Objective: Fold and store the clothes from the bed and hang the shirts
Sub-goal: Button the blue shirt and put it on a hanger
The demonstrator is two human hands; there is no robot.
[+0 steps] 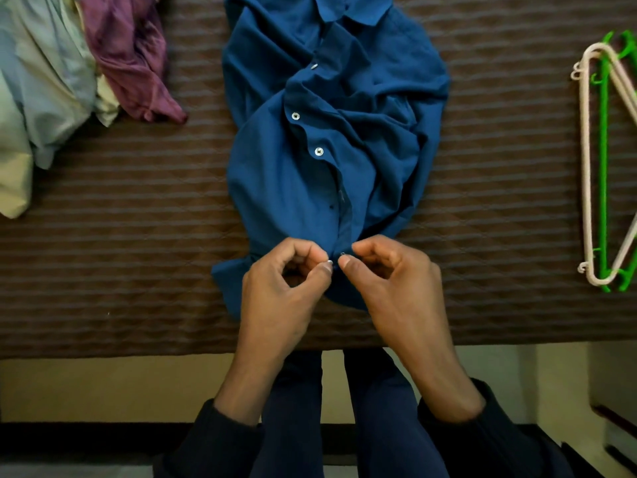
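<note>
At bed's near edge: blue button-up shirt (pixel 331 160) lies crumpled, collar away from me.
Left hand (pixel 286 291): I pinch the button side.
Right hand (pixel 393 288): I pinch the hole side, probably buttoning.
Technique: I'd align placket flat first.
Room: bare quilt (pixel 138 270) both sides; hangers (pixel 599 167) right, clothes pile (pixel 51 81) left.

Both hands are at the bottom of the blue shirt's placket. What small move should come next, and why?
Probably work the lowest button through its hole: the left hand and right hand each pinch a placket edge of the blue shirt, with a small button between their fingertips.
</note>
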